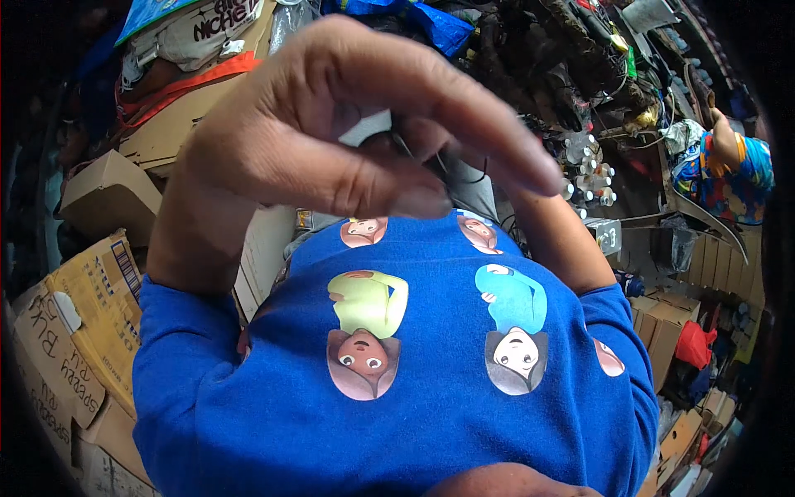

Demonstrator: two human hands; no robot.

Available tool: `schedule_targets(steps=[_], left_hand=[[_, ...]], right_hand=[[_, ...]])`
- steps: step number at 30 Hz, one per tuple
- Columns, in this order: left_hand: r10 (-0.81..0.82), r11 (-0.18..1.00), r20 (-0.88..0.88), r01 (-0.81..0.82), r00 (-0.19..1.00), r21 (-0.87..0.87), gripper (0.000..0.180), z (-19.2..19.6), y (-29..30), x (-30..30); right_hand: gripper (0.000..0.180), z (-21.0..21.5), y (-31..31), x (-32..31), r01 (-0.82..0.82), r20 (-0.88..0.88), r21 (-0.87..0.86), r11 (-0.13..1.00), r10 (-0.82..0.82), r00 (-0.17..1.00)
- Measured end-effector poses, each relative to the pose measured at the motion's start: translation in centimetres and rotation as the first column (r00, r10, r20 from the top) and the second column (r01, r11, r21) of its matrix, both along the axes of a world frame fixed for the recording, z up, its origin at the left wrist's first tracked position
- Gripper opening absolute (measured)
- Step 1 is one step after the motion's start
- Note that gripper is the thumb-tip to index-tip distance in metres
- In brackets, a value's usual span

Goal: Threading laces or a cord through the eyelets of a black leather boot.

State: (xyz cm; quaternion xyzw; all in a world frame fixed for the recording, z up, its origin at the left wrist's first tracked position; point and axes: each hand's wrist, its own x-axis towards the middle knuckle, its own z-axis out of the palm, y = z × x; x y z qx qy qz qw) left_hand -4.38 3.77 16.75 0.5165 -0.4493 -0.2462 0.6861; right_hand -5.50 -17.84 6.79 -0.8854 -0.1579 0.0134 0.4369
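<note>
My left hand [331, 124] is raised close in front of me, its thumb and forefinger curved and apart, with the fingertips slightly blurred. Nothing shows between those two tips. Behind it is my right hand [426, 137], mostly covered, with only part of its fingers visible through the gap. A thin dark curved strand [479, 176] shows just beneath the left forefinger, near the right hand; I cannot make out what it is or which hand touches it. My blue shirt [431, 331] with printed cartoon figures fills the view below both hands.
Cardboard boxes [91, 323] are stacked at the left. Several small clear bottles [590, 178] with pale caps stand at the right, near a dark cluttered heap [546, 66]. At the far right is another person in colourful clothing [729, 178]. A red bag [694, 344] lies lower right.
</note>
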Motion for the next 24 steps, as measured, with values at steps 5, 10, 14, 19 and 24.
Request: schedule_targets(steps=[5,10,14,19,24], left_hand=[[0.425,0.741,0.223,-0.196,0.877,-0.642,0.040,-1.9,-5.1,1.0],[0.525,0.773,0.188,-0.373,0.830,-0.513,0.033,0.7,0.2,1.1],[0.639,0.752,0.176,-0.560,0.749,-0.349,0.033,2.9,9.4,0.7],[0.296,0.955,0.219,-0.290,0.930,-0.057,0.032,2.1,19.8,5.2],[0.791,0.579,0.126,-0.799,0.599,0.159,0.018,-6.7,22.0,3.6]], right_hand=[[0.022,1.5,-0.1,2.3,-0.149,0.269,0.239,0.960,0.082,0.960],[0.026,8.3,-3.6,3.2,-0.130,0.170,0.703,0.699,0.012,0.985],[0.020,12.5,-8.0,0.6,-0.269,0.212,0.899,0.346,0.194,0.958],[0.023,10.8,-14.7,-2.8,-0.189,0.148,0.912,0.365,0.135,0.980],[0.026,2.2,-22.2,-5.0,0.339,-0.205,0.798,0.499,-0.306,0.930]])
